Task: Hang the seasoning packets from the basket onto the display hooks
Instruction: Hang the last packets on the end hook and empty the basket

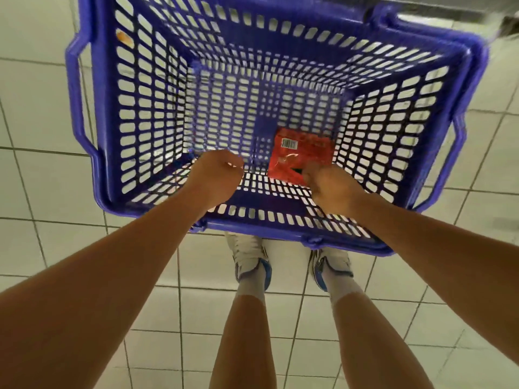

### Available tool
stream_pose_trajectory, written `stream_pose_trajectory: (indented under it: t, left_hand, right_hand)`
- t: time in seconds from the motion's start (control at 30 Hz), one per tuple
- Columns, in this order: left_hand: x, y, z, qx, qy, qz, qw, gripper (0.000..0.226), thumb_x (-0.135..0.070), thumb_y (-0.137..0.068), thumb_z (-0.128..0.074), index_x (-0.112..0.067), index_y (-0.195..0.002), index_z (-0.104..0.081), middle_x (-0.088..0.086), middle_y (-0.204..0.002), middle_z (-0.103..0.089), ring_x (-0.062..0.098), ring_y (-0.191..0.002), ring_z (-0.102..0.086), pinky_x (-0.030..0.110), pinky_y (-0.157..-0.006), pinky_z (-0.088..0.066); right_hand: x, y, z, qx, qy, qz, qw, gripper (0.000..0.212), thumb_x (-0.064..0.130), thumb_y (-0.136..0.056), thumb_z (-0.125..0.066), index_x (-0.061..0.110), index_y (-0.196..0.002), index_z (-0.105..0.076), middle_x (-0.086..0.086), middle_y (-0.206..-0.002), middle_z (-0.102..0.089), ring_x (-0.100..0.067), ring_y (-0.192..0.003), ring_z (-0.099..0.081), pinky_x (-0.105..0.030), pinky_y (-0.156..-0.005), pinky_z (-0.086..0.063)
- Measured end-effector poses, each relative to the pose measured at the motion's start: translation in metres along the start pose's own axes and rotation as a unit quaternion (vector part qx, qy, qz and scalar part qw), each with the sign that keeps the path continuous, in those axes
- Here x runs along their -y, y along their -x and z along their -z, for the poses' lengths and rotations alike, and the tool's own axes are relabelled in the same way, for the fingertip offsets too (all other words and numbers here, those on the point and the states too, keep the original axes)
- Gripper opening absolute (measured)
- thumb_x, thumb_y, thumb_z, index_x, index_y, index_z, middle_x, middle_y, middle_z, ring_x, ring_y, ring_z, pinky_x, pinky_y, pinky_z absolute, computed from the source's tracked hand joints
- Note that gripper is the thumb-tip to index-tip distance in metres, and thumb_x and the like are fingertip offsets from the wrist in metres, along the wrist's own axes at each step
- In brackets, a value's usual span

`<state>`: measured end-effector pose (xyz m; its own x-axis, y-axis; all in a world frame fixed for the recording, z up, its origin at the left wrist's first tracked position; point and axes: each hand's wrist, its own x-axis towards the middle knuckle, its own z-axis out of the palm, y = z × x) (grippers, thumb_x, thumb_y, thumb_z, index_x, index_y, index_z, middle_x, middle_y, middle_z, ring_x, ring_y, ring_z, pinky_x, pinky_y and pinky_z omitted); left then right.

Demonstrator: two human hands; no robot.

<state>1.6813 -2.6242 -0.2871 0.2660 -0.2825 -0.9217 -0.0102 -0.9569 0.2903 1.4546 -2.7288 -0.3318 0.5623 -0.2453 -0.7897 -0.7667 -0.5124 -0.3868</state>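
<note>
Her right hand [331,189] pinched the red packet [299,153] in the basket [280,51]; left hand [216,178] curled, holding nothing. That light pinch might slip.

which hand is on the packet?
The right hand: its fingers meet the red packet's near edge. The left hand is curled over bare basket floor, holding nothing.
</note>
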Motion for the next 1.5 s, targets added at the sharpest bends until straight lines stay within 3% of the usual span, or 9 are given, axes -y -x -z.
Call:
stream_pose_trajectory:
  t: [0.13, 0.23, 0.33, 0.47, 0.6, 0.8, 0.97, 1.1, 1.5]
  left_hand:
    - [-0.01, 0.009, -0.001, 0.046, -0.103, -0.082, 0.99, 0.073, 0.001, -0.09, -0.065, -0.03, -0.152, -0.042, -0.004, -0.151, -0.043, 0.013, -0.101, -0.068, 0.028, -0.073, -0.054]
    - [-0.026, 0.021, -0.006, 0.08, -0.237, -0.167, 0.954, 0.07, -0.009, -0.09, -0.073, -0.031, -0.15, -0.045, 0.001, -0.168, -0.02, 0.024, -0.155, -0.019, 0.036, -0.119, -0.029]
    - [-0.045, 0.039, -0.008, 0.08, -0.193, -0.194, 0.959, 0.016, -0.025, -0.095, -0.067, -0.029, -0.11, -0.07, -0.005, -0.118, -0.066, 0.024, -0.118, -0.059, 0.028, -0.087, -0.047]
    - [-0.061, 0.075, 0.006, 0.079, -0.055, -0.184, 0.978, 0.025, -0.013, -0.099, -0.06, -0.032, -0.082, -0.06, -0.022, -0.05, -0.059, -0.004, -0.043, -0.05, 0.008, -0.041, -0.032]
    - [-0.084, 0.124, 0.029, 0.026, 0.122, -0.157, 0.98, 0.017, -0.013, -0.103, -0.057, -0.019, -0.088, -0.063, -0.014, -0.068, -0.073, 0.012, -0.069, -0.072, 0.027, -0.058, -0.057]
    - [-0.141, 0.218, 0.058, -0.011, 0.236, -0.161, 0.958, 0.018, -0.021, -0.102, -0.059, -0.006, -0.109, -0.067, 0.011, -0.099, -0.076, 0.036, -0.089, -0.074, 0.048, -0.079, -0.059]
    - [-0.205, 0.333, 0.084, -0.011, 0.252, -0.223, 0.942, 0.022, -0.026, -0.102, -0.059, -0.018, -0.088, -0.075, 0.005, -0.078, -0.074, 0.023, -0.068, -0.071, 0.036, -0.06, -0.06]
    - [-0.262, 0.443, 0.112, 0.013, 0.212, -0.305, 0.928, 0.019, -0.028, -0.1, -0.061, -0.019, -0.087, -0.069, 0.009, -0.083, -0.068, 0.02, -0.074, -0.067, 0.045, -0.077, -0.058]
    - [-0.428, 0.757, 0.205, 0.005, 0.168, -0.524, 0.835, 0.028, -0.016, -0.105, -0.049, -0.012, -0.081, -0.061, 0.008, -0.072, -0.072, 0.01, -0.054, -0.065, 0.018, -0.05, -0.048]
  right_hand:
    - [0.012, 0.024, 0.038, -0.026, -0.056, 0.081, 0.995, 0.015, 0.015, -0.104, -0.047, 0.008, -0.106, -0.06, -0.007, -0.085, -0.06, -0.012, -0.063, -0.05, -0.025, -0.058, -0.032]
    - [0.021, 0.044, 0.075, -0.031, -0.087, 0.118, 0.989, 0.018, 0.014, -0.104, -0.048, 0.018, -0.088, -0.056, 0.01, -0.071, -0.049, 0.0, -0.064, -0.044, -0.027, -0.06, -0.031]
    - [0.028, 0.06, 0.108, -0.04, -0.233, 0.089, 0.968, 0.032, 0.007, -0.102, -0.052, 0.023, -0.075, -0.056, 0.014, -0.061, -0.052, 0.0, -0.056, -0.047, -0.016, -0.057, -0.037]
    - [0.034, 0.085, 0.147, 0.0, -0.587, -0.005, 0.81, 0.028, 0.034, -0.092, -0.06, 0.015, -0.079, -0.075, -0.002, -0.077, -0.071, -0.018, -0.07, -0.066, -0.028, -0.064, -0.055]
    - [0.038, 0.11, 0.172, -0.009, -0.71, -0.004, 0.704, 0.041, 0.062, -0.085, -0.056, 0.027, -0.088, -0.078, -0.001, -0.092, -0.071, -0.018, -0.085, -0.068, -0.034, -0.075, -0.056]
    - [0.104, 0.184, 0.209, -0.165, -0.631, 0.05, 0.756, 0.007, 0.027, -0.079, -0.077, 0.031, -0.083, -0.081, 0.006, -0.082, -0.078, -0.008, -0.073, -0.074, -0.023, -0.063, -0.057]
    - [0.152, 0.28, 0.284, -0.281, -0.634, 0.041, 0.719, 0.009, 0.019, -0.079, -0.081, 0.028, -0.078, -0.081, 0.002, -0.08, -0.078, -0.018, -0.076, -0.073, -0.051, -0.078, -0.061]
    - [0.186, 0.384, 0.36, -0.352, -0.635, 0.077, 0.683, 0.012, 0.019, -0.076, -0.076, 0.027, -0.084, -0.081, -0.005, -0.091, -0.079, -0.026, -0.083, -0.076, -0.042, -0.072, -0.063]
    - [0.246, 0.698, 0.525, -0.626, -0.548, 0.129, 0.539, 0.005, 0.028, -0.072, -0.082, 0.028, -0.076, -0.08, 0.001, -0.08, -0.078, -0.015, -0.073, -0.073, -0.037, -0.067, -0.06]
